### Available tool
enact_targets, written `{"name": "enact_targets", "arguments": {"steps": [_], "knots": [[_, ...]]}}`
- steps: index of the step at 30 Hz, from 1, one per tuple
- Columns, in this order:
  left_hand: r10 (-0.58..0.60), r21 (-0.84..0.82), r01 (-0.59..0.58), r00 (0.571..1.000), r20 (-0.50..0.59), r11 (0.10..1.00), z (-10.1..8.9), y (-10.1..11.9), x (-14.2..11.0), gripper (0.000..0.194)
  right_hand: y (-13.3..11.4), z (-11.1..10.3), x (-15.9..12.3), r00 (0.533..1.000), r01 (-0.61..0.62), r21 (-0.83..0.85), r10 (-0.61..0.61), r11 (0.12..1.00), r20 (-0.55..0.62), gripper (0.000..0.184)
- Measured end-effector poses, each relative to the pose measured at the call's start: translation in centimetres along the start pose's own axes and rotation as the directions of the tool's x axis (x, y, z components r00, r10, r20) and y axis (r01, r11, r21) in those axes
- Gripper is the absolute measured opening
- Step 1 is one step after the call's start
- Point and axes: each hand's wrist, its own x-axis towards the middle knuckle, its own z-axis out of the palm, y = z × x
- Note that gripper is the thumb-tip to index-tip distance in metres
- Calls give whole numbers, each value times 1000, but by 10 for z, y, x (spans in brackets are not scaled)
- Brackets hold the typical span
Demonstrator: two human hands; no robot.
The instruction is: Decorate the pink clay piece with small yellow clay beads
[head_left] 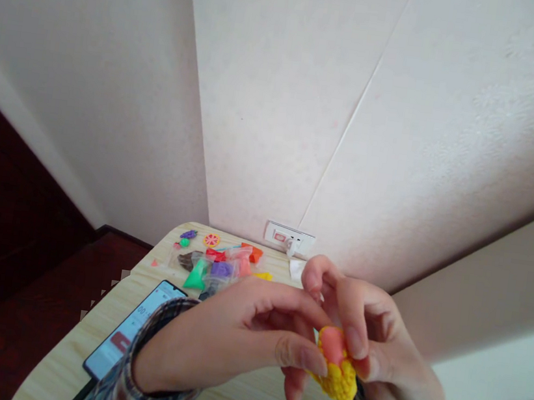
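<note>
A clay piece (336, 374) with small yellow lumps around a smooth pink core is held up above the table's front. My left hand (253, 339) grips it from the left, thumb across its near side and fingers behind. On the right, the thumb and index finger of my right hand (389, 337) pinch its edge by the bare pink part. The right hand's other fingers are curled or raised. The far side of the clay piece is hidden by the fingers.
Bags of coloured clay (221, 269) lie at the back of the wooden table (260, 399). Left of them are a purple clay shape (188, 234) and a red-and-yellow disc (211, 240). A phone (132, 326) lies beside my left sleeve. A wall socket (279, 235) holds a white plug.
</note>
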Motion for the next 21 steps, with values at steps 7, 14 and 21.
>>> {"name": "enact_targets", "arguments": {"steps": [7, 14, 21], "knots": [[12, 114, -13, 1000, 5, 993, 4, 0, -7, 26, -2, -3, -3, 997, -6, -60, 11, 998, 82, 15], [-24, 221, 23, 1000, -1, 975, 1, 0, -9, 27, -2, -5, -1, 987, -51, -73, 62, 996, 148, 18], [21, 335, -4, 999, -47, 942, -7, 0, -5, 23, 1, -8, 1, 991, -74, -95, 83, 993, 102, 35]]}}
